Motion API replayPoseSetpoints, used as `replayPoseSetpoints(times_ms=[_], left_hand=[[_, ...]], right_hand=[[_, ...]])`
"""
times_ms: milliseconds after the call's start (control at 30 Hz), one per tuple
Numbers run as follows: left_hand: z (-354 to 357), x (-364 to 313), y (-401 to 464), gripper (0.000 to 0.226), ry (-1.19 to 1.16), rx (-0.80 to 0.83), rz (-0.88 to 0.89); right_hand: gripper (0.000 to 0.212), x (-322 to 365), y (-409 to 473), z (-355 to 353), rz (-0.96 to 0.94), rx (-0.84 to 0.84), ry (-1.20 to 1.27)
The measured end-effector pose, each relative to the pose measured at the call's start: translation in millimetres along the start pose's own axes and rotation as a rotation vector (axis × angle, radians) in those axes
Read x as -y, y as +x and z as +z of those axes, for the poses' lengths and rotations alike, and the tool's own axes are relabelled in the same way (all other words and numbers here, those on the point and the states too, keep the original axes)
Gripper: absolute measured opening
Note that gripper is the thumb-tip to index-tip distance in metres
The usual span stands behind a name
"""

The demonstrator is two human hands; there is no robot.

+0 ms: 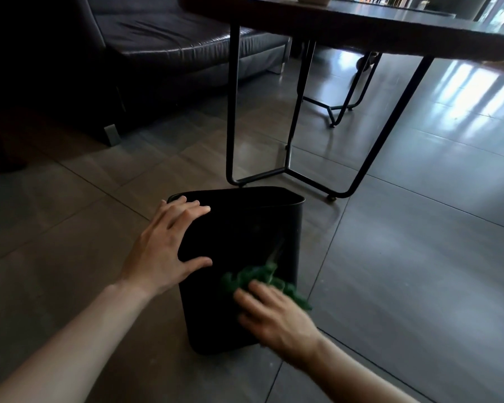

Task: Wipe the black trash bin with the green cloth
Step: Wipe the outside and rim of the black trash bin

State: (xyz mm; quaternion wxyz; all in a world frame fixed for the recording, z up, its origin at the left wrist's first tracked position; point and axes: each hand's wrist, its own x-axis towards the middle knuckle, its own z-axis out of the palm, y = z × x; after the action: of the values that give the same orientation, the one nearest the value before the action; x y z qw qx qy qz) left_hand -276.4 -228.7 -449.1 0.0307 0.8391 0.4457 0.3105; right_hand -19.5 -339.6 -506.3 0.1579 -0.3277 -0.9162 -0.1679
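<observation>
At the left of the frame, your left hand lies flat and wide open on the black trash bin, with the fingers spread over the near side close to the rim and the thumb lower down. It is not gripping anything; it just leans on the bin to keep it from sliding. Keep it there and push gently, because the bin looks light and could skid or tip on the smooth floor tiles. The bin stands in the lower middle of the frame, just in front of the table legs. A bit to the right, your right hand presses the green cloth against the lower part of the bin's side. The fingers are laid over the cloth, partly curled, but the hand is blurry, so you cannot tell how tightly they hold it. Some cloth hangs loose past the right edge. Bunch it under your palm so more of it rubs the bin. Wipe in long rows from the rim down to the bottom, and do the corners too.
</observation>
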Motion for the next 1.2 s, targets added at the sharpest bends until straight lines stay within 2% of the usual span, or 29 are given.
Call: replayPoseSetpoints(times_ms=[67, 133, 200, 333, 400, 500, 600, 667, 733, 800, 900, 967, 1100, 1200], left_hand=[[0.0, -0.9, -2.4, 0.101, -0.011, -0.004, 0.005], [0.5, -0.6, -3.7, 0.101, -0.020, -0.006, 0.008], [0.6, 0.4, -3.4, 0.100, -0.009, -0.007, 0.003], [1.9, 0.2, -1.9, 0.101, -0.013, -0.013, -0.003], [1.7, 0.5, -1.5, 0.102, -0.018, -0.015, -0.006], [0.8, 0.8, 0.0, 0.103, -0.011, -0.012, -0.007], [0.4, -0.4, -1.6, 0.102, -0.016, -0.011, -0.012], [0.3, -2.5, -3.4, 0.102, -0.021, -0.014, -0.002], [0.1, -3.5, -4.0, 0.101, -0.024, -0.018, -0.001], [-1.4, -4.3, -3.6, 0.101, -0.025, -0.014, -0.011], [-2.1, -5.4, -2.7, 0.101, -0.038, -0.006, -0.013], [-1.7, -4.9, -3.9, 0.100, -0.038, -0.007, -0.009], [-1.2, -5.1, -4.4, 0.102, -0.027, -0.017, -0.009], [-0.9, -3.6, -4.0, 0.102, -0.019, -0.011, -0.016]], right_hand=[[0.010, 8.9, -12.4, 4.7, -0.074, 0.122, 0.001], [0.007, -3.7, -12.6, -2.5, -0.026, 0.072, 0.008], [0.005, -28.1, -2.6, -14.6, 0.125, -0.061, 0.014], [0.036, -78.3, 28.7, -42.7, 0.566, -0.303, 0.033], [0.041, -75.8, 38.5, -40.3, 0.640, -0.345, 0.018], [0.026, -35.7, 26.2, -12.0, 0.460, -0.282, -0.004], [0.013, 10.8, -7.5, 15.0, 0.198, -0.043, 0.071], [0.015, 18.3, -23.6, 16.6, 0.110, 0.084, 0.087], [0.014, 3.1, -22.1, 5.1, 0.130, 0.047, 0.087], [0.014, -27.9, -5.7, -13.7, 0.275, -0.111, 0.066], [0.033, -81.5, 29.8, -47.4, 0.579, -0.335, 0.025], [0.042, -90.3, 45.3, -54.3, 0.646, -0.387, 0.015], [0.039, -47.0, 37.5, -32.6, 0.475, -0.347, 0.013], [0.029, -3.0, 13.1, -9.9, 0.283, -0.156, 0.099]])
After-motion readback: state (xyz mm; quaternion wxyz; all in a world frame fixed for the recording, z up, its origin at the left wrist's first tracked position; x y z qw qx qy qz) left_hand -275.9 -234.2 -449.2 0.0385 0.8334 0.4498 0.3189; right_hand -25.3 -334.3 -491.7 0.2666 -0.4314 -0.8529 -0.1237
